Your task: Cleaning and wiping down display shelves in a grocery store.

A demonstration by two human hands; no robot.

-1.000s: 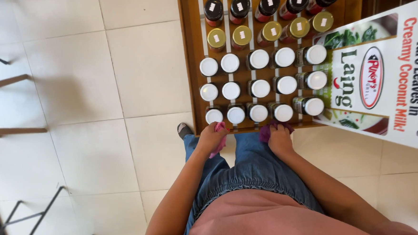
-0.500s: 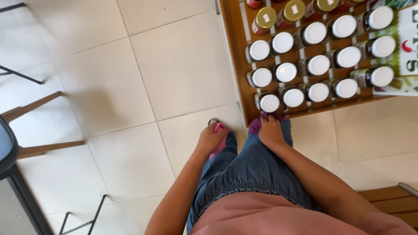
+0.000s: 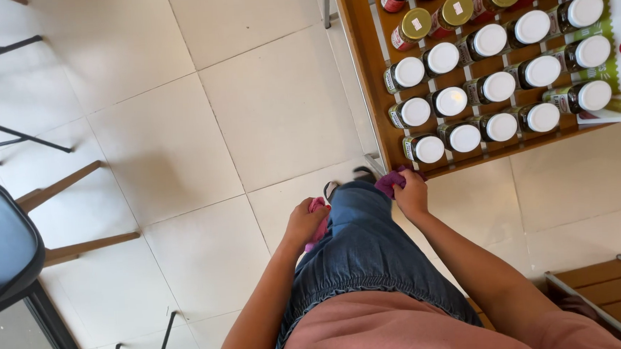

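Left hand: we see our left hand (image 3: 304,221) at about 7 o'clock from the frame's centre, fingers curled shut around a bunched pink cloth (image 3: 319,223), pressed against the left side of the denim skirt (image 3: 365,253).
Right hand: our right hand (image 3: 410,192) sits at about 5 o'clock from centre, closed over a purple cloth (image 3: 389,182) that pokes out toward 10 o'clock from the knuckles.
Cloths: the two are apart, one on each side of the skirt; the purple one lies just beside the front edge of the wooden shelf (image 3: 361,65).
Shelf: it fills the frame at 1 to 2 o'clock, with rows of white-lidded jars (image 3: 464,137); the nearest row is at 12 o'clock from our right hand.
Further back: gold-lidded jars (image 3: 416,23) stand at 12 o'clock of the white rows.
Floor: pale tiles (image 3: 181,146).
Chair: a dark-seated chair (image 3: 2,240) with wooden legs is at 9 o'clock, well apart from us.
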